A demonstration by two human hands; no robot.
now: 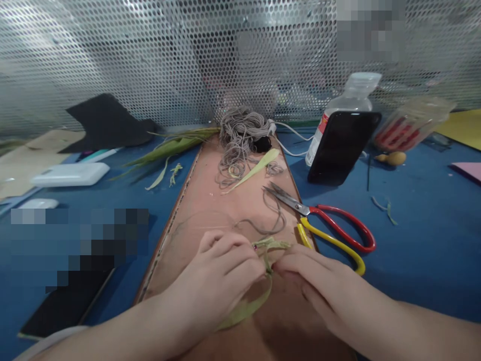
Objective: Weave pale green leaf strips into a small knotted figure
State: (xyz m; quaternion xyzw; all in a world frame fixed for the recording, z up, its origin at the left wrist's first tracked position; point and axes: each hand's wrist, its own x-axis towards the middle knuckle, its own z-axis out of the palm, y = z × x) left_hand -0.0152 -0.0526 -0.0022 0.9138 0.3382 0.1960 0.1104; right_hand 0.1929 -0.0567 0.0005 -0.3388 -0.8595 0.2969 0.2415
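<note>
My left hand is closed, its fingers pinching a pale green, husk-like leaf strip that loops down beneath the palm. A knotted bit of the same strip shows between both hands, with a tiny purple bead-like spot by the left fingertips. From the right, my right hand pinches the other end of the knotted part. Its fingertips are partly hidden. Just beyond lies a grey cord in a loose curve. Scissors with one red and one yellow handle lie beside my right hand, blades slightly apart.
A brown board runs away from me on the blue table. A heap of grey cord lies at its far end. A black phone leans against a plastic bottle, near a jar. Green leaves lie left.
</note>
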